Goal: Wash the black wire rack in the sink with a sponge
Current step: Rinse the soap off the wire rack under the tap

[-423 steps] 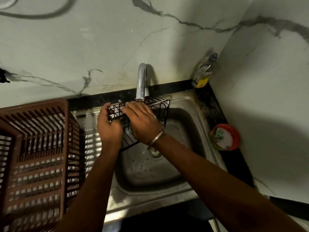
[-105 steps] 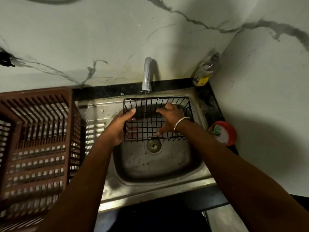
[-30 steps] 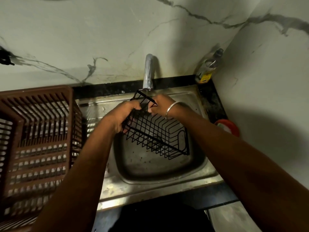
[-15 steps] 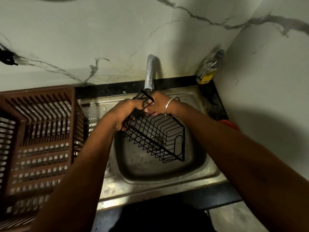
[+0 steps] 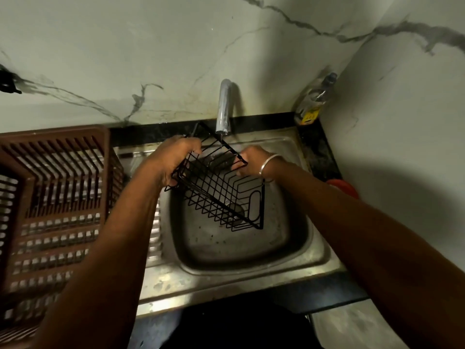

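1. Compared with half a second ago, the right hand (image 5: 247, 161) has slid away from the left hand (image 5: 173, 159) along the top rim of the rack (image 5: 221, 197). They were close together under the tap (image 5: 223, 107) and now sit apart, one at each end of that rim.
2. With that move the rack has turned a little. It is tilted, with its high edge just under the spout and its low corner hanging over the drain inside the sink (image 5: 226, 280).
3. This looks like turning the rack to bring another side under the water. No sponge shows in either hand.
4. On the left hand, the fingers are curled round the wires at the rack's left end.
5. On the right hand, the fingers are wrapped round the far rim corner, with a bangle (image 5: 268, 165) at the wrist and the forearm reaching in from the lower right.
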